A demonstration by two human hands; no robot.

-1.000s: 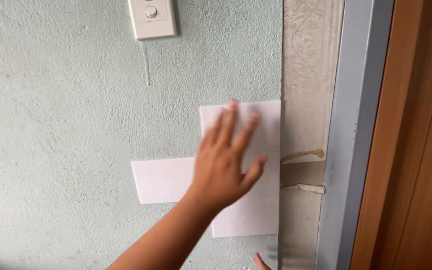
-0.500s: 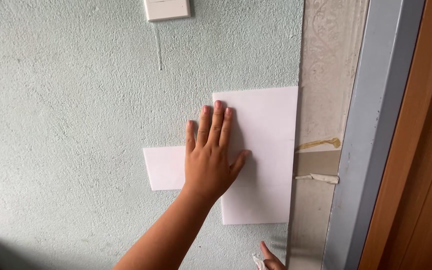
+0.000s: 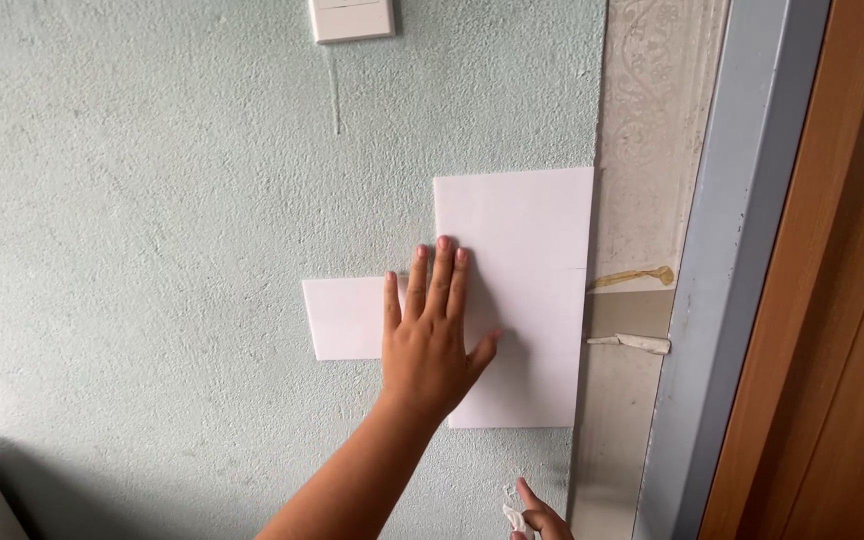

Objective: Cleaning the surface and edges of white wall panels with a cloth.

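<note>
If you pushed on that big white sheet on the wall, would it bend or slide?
The big white sheet looks thin and flat, so it is probably light and slightly bendy. The left hand presses it flat against the rough green wall, whose texture would likely stop it sliding easily.

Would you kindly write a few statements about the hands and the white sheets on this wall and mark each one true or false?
1. The left hand lies flat with its fingers spread across the tall white sheet and the small white sheet. True.
2. The tall white sheet is to the left of the small white sheet. False: it is to the right, next to the patterned strip.
3. The right hand shows only at the bottom edge, with something crumpled and white at its fingers. True.
4. The wall switch sits below the sheets. False: it is above them, at the top edge.
5. The wall is smooth and red. False: it is rough and pale green.
</note>
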